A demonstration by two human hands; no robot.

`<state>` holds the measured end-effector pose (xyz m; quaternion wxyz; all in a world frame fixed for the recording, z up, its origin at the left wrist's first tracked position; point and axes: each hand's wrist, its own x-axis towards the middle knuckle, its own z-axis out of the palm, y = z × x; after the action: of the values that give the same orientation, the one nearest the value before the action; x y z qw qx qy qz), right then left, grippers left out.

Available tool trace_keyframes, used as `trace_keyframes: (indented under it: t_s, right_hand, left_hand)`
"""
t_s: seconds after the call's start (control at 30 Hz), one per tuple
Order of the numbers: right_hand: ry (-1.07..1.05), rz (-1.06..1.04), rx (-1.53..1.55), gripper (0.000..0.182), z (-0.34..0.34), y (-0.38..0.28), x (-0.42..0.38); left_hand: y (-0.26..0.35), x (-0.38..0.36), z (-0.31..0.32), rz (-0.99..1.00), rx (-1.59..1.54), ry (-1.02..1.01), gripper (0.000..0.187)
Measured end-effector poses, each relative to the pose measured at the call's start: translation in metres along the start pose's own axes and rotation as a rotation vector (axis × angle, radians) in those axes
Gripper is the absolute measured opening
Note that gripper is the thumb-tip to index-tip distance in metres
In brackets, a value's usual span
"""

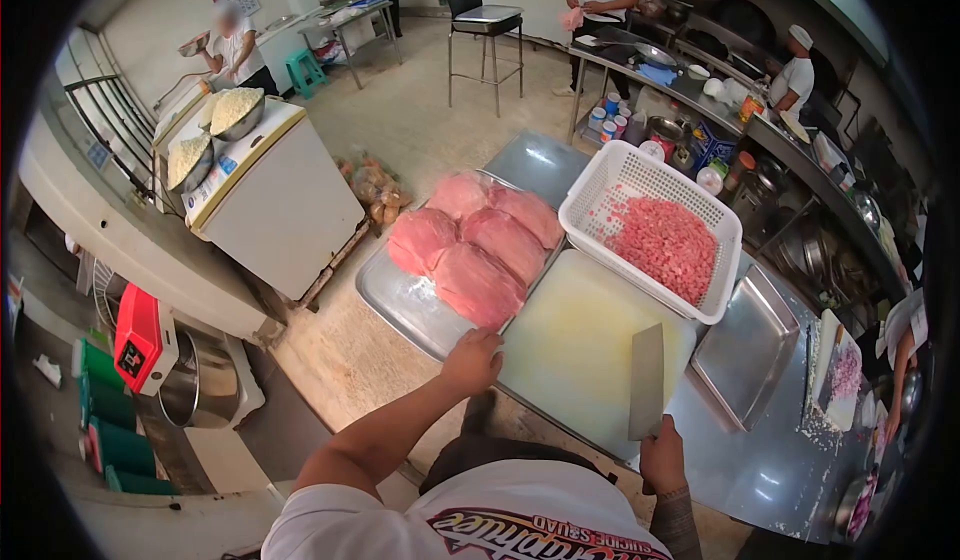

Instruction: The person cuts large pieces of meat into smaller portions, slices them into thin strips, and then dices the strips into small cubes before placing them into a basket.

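Observation:
My right hand (662, 457) is closed around the handle of a cleaver (647, 382), whose broad blade lies over the right side of a pale, yellow-stained cutting board (570, 345). My left hand (473, 362) is at the near right corner of a metal tray (400, 305), fingers curled over its rim, close to the board's left edge. Large pieces of raw pink meat (480, 280) are heaped in that tray, the nearest one just beyond my left fingers. Past the board, a white perforated basket (722, 225) holds a pile of diced meat (665, 245).
An empty metal pan (745, 345) lies right of the board. Farther right, another person's arm (898, 375) is near a white board (842, 380) with chopped onion. A chest freezer (285, 200) with heaped bowls (236, 115) stands left. A tall chair (485, 20) and several co-workers are farther back.

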<state>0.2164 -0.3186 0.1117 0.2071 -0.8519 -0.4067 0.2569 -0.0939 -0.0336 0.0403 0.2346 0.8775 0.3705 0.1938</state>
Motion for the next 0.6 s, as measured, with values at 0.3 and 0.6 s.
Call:
trace_keyframes:
  t_s: [0.3, 0.6]
  right_hand:
    - [-0.001, 0.051, 0.238, 0.029, 0.031, -0.110, 0.029]
    - [0.045, -0.018, -0.034, 0.033, 0.088, -0.139, 0.066]
  left_hand:
    - [-0.074, -0.024, -0.047, -0.091, 0.038, -0.178, 0.015]
    - [-0.097, -0.011, -0.054, 0.013, -0.071, -0.323, 0.017]
